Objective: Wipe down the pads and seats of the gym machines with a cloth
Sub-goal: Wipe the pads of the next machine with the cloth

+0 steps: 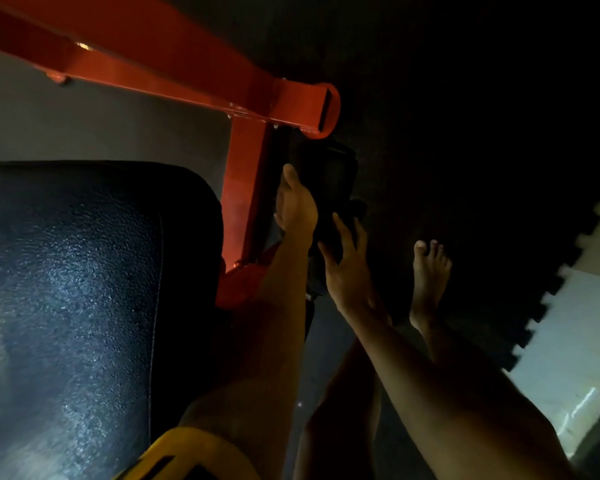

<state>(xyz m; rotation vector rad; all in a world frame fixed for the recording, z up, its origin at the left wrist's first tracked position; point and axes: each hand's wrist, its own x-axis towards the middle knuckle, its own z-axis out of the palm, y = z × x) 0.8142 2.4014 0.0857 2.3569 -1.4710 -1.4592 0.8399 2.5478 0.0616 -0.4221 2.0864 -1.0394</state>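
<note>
Both hands are working the small pad (pixel 331 174) just right of the orange upright (pixel 245 188). The left hand (pixel 297 202) is pressing flat-fingered. The right hand (pixel 347 268), fingers straight, is pushing a dark wad (pixel 358 207), possibly the cloth. The big seat (pixel 84 271) left of the upright is glistening, likely done.

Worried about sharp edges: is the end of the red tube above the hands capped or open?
Open: the red tube end shows a dark rectangular hollow, with no cap over it.

Dim, murky view, glare on black pad (pixel 77 271), floor lost in shadow, edges blurred
</note>
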